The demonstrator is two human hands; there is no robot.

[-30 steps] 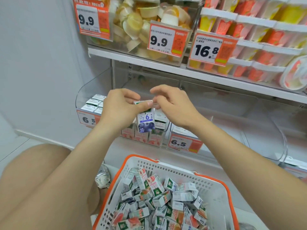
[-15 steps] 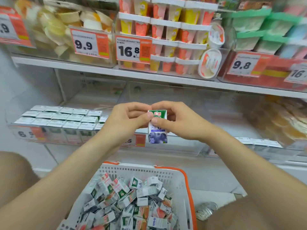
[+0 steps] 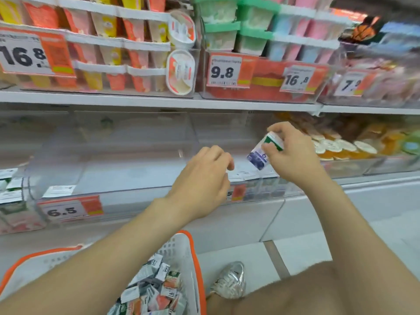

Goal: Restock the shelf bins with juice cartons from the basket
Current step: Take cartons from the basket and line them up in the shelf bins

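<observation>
My right hand (image 3: 293, 155) grips a small blueberry juice carton (image 3: 261, 155) with a green top, tilted, above the back of a clear shelf bin (image 3: 268, 189) that holds a few cartons at its front. My left hand (image 3: 204, 183) hovers just left of the carton, fingers loosely curled, holding nothing. The white basket with an orange rim (image 3: 193, 258) sits low in front of me, filled with several small juice cartons (image 3: 154, 289). A wide clear bin (image 3: 109, 173) with a 6.5 price tag (image 3: 68, 210) stands to the left, mostly bare.
More cartons fill a bin at the far left edge (image 3: 9, 196). The upper shelf (image 3: 159, 101) carries stacked dessert cups and price tags. A bin of round jelly cups (image 3: 341, 146) lies to the right. My shoe (image 3: 229, 280) rests on the floor beside the basket.
The view has swung to the right along the shelf. My left hand has let go of the carton; my right hand alone has carried it right and tilted it over the bin.
</observation>
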